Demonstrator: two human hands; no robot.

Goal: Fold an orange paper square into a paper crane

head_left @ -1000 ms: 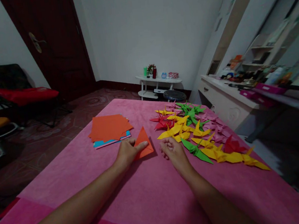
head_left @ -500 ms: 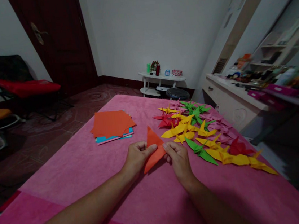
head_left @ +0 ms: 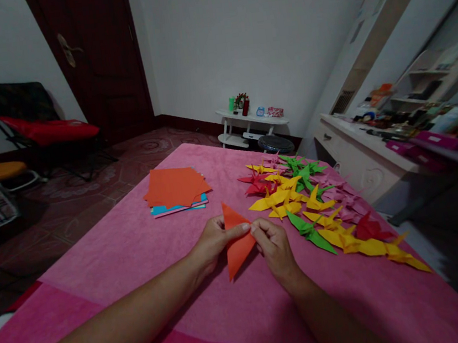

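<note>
An orange sheet of origami paper [head_left: 237,251], folded into a triangle, is held above the pink table cover. My left hand [head_left: 215,243] pinches it from the left, thumb laid across its face. On the right, my right hand [head_left: 271,238] grips the triangle's corner between thumb and fingers, and the two thumbs nearly meet there. A stack of loose paper [head_left: 176,187], orange on top with blue and pink edges below, lies beyond my left hand. Folded paper cranes in yellow [head_left: 280,196], green [head_left: 310,232], red [head_left: 372,228] and pink spread out to the right of my right hand.
The pink cover [head_left: 112,275] drapes the table. A white dresser [head_left: 362,149] crowded with bottles runs along the right side. Farther back stand a small white shelf table [head_left: 251,117], a dark door [head_left: 101,64] and a folding chair [head_left: 49,132] with red cloth.
The orange triangle has turned so its long edge stands nearly upright, and its lower tip has swung down and right. My left thumb has slid rightward toward the corner. The view has shifted slightly.
</note>
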